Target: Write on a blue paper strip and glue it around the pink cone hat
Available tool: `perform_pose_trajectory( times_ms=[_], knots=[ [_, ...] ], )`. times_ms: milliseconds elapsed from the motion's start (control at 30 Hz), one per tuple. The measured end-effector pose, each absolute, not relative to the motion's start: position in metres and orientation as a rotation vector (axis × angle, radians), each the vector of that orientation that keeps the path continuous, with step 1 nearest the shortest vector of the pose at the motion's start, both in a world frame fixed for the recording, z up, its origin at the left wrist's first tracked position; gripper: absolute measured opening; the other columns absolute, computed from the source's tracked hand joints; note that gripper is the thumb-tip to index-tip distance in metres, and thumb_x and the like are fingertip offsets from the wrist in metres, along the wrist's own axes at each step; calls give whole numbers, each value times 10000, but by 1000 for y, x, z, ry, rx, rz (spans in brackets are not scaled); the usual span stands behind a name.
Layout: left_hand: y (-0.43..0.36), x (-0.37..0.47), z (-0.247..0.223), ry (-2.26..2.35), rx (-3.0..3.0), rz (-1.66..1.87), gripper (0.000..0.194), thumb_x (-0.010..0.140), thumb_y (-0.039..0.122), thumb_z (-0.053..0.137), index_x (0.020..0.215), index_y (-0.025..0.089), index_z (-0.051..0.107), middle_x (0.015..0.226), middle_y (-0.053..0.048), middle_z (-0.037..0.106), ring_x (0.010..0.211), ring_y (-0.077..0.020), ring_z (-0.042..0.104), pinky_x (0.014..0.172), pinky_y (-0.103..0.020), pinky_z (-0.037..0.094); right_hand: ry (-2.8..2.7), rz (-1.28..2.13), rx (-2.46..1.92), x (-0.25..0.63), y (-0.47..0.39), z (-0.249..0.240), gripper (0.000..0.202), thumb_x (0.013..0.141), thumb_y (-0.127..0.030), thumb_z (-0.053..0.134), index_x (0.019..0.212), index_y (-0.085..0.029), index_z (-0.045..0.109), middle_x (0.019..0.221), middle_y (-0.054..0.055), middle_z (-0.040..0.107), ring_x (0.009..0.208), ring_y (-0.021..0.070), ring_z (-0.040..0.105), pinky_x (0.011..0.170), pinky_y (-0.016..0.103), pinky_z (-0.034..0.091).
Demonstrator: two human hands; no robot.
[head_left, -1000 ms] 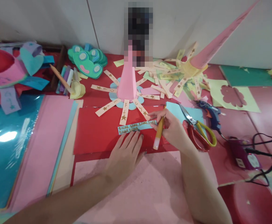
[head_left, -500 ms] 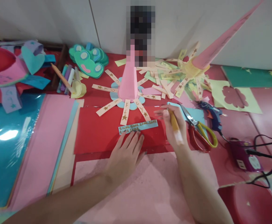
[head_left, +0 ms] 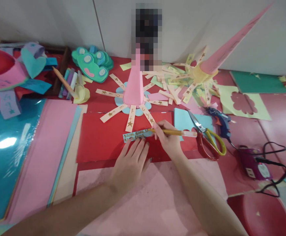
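Observation:
My left hand lies flat with its fingers stretched out, fingertips on the lower edge of a blue paper strip that bears gold writing. Pinched in my right hand is a gold pen, its tip at the right part of the strip and its pale end pointing right. Fingers of the right hand cover the strip's right end. Under both is a red paper sheet. Just behind stands a pink paper cone on a blue flower base, with lettered cream strips spread around it.
Scissors with red and yellow handles lie right of my right hand, partly over light blue paper. Farther right are a glue gun and a purple power box with black cords. Paper sheets are stacked at left; green frog-like cutouts lie behind.
My right hand has moved left and brought the pen from a raised, upright hold down to the blue strip. My left hand has stayed on the strip.

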State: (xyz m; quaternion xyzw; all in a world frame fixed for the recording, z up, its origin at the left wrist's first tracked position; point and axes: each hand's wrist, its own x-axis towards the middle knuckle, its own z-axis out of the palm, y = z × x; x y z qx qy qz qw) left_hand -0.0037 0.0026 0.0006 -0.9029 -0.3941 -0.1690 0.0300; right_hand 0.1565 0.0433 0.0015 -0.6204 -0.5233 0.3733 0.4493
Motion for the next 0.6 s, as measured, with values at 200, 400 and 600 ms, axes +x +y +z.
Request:
perform_pose_trajectory(
  times_ms=[200, 400, 600],
  knots=[
    [3, -4, 2, -1238, -2777, -529, 333, 909, 253, 399, 1114, 84, 601, 1137, -114, 653, 1048, -234, 599, 960, -404, 419, -1297, 883, -1584, 152, 42, 4, 287, 833, -377, 532, 614, -203, 471, 475, -47, 526, 462, 89, 525, 509, 213, 421],
    [3, -4, 2, -1245, -2789, -526, 344, 901, 260, 418, 1127, 64, 586, 1131, -138, 648, 1049, -252, 595, 954, -411, 422, -1336, 817, -1606, 147, 40, 4, 275, 794, -374, 579, 607, -203, 471, 488, -34, 553, 437, 86, 506, 470, 212, 406],
    [2, -4, 1, -1240, -2803, -518, 341, 904, 260, 410, 1124, 73, 591, 1145, -126, 643, 1052, -241, 589, 965, -403, 414, -1381, 744, -1601, 145, 40, 2, 280, 796, -364, 572, 614, -208, 429, 461, -64, 475, 393, 63, 420, 413, 194, 332]
  ],
)
